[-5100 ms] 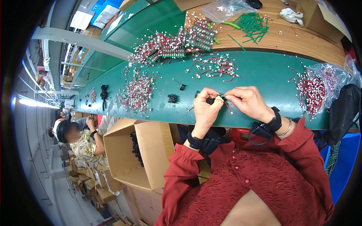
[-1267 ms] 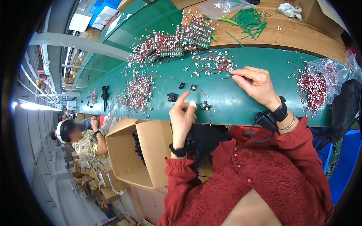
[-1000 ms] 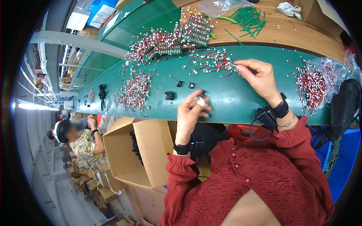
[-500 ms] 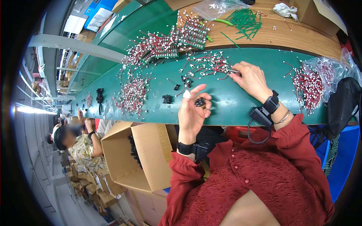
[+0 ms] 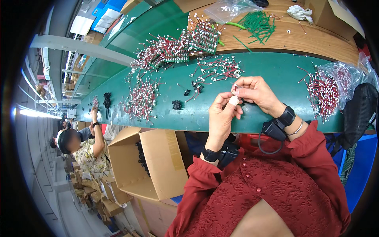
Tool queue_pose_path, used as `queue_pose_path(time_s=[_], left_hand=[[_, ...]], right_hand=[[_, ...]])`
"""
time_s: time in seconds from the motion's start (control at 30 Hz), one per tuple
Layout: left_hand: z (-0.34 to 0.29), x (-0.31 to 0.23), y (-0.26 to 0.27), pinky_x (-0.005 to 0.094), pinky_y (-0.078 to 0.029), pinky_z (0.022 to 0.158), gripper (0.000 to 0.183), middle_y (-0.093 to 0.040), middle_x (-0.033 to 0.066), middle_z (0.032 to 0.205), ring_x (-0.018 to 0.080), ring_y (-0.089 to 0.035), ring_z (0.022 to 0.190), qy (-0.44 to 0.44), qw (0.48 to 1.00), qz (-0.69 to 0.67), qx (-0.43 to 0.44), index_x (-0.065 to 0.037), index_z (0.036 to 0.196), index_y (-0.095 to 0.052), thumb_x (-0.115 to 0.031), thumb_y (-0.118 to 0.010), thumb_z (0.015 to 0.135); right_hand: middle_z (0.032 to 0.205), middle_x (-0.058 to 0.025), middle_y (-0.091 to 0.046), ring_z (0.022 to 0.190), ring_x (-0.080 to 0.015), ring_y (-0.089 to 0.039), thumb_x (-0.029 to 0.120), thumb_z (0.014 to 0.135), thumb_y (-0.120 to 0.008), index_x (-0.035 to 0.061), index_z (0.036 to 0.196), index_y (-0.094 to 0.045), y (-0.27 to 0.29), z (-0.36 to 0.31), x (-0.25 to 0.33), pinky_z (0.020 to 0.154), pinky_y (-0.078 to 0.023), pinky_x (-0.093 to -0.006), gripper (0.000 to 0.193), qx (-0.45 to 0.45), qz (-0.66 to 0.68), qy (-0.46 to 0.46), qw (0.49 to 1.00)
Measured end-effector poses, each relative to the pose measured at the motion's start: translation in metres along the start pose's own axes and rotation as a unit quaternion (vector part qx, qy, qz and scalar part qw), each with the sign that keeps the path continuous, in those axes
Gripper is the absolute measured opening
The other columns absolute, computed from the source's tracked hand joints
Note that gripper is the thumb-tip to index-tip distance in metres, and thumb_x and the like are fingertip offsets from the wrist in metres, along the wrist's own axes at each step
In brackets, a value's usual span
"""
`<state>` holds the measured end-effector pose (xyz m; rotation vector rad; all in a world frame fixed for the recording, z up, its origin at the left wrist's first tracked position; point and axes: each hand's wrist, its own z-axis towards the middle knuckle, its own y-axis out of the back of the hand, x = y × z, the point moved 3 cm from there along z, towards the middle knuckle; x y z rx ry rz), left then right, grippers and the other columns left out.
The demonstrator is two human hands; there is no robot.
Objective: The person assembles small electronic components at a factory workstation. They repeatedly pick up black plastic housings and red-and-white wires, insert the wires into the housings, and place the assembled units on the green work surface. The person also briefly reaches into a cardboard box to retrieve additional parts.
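My two hands meet above the front of the green work surface. My left hand [image 5: 222, 118], with a white covering on one fingertip, is closed; the small black plastic parts seen in its palm earlier are hidden behind its curled fingers. The fingers of my right hand [image 5: 258, 94] pinch a short red wire lead [image 5: 235, 85], mostly covered by the fingertips. Just beyond lies a loose group of red wire leads with white connectors [image 5: 221, 68]. Left of my hands sit a small cluster of black plastic parts [image 5: 177, 104] and a few more black pieces [image 5: 197, 86].
Heaps of red wire leads lie at left [image 5: 142, 98] and right [image 5: 323, 93], the latter beside a clear bag [image 5: 342, 73]. Circuit boards with leads [image 5: 203, 37] stand behind. An open cardboard box [image 5: 164, 164] is below the front edge. A co-worker [image 5: 89, 148] sits far left.
My right hand has drawn back from the loose leads toward me. My left hand has moved right and turned its palm inward, its fingers closing, and the two hands now touch.
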<state>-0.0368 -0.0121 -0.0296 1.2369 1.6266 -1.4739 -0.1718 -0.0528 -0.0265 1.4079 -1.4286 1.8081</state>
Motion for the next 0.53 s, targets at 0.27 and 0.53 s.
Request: queue_pose_path(time_s=[0.27,0.53], left_hand=[[-0.003,-0.007,-0.003,0.0202,-0.041,0.047,0.007,-0.058,0.0033,0.072,0.0069,-0.052,0.054,-0.112,0.972,0.196,-0.059,0.000,0.088,-0.056,-0.008,-0.056,0.088],[-0.007,-0.008,0.003,0.0223,-0.041,0.049,0.006,-0.056,0.0029,0.065,0.0072,-0.050,0.052,-0.204,0.911,0.341,-0.105,-0.001,0.082,-0.060,-0.007,-0.060,0.084]], right_hand=[[0.070,0.0043,-0.054,0.055,0.0006,-0.041,0.012,0.081,-0.066,0.0023,0.088,-0.062,-0.005,-0.003,-0.004,0.048,-0.029,-0.0156,0.013,-0.011,0.029,-0.008,0.999],[0.079,0.0017,-0.059,0.073,-0.0018,-0.050,0.006,0.078,-0.069,0.0002,0.086,-0.062,-0.011,-0.004,-0.011,0.063,-0.041,-0.0170,0.012,-0.098,-0.106,0.139,0.980]])
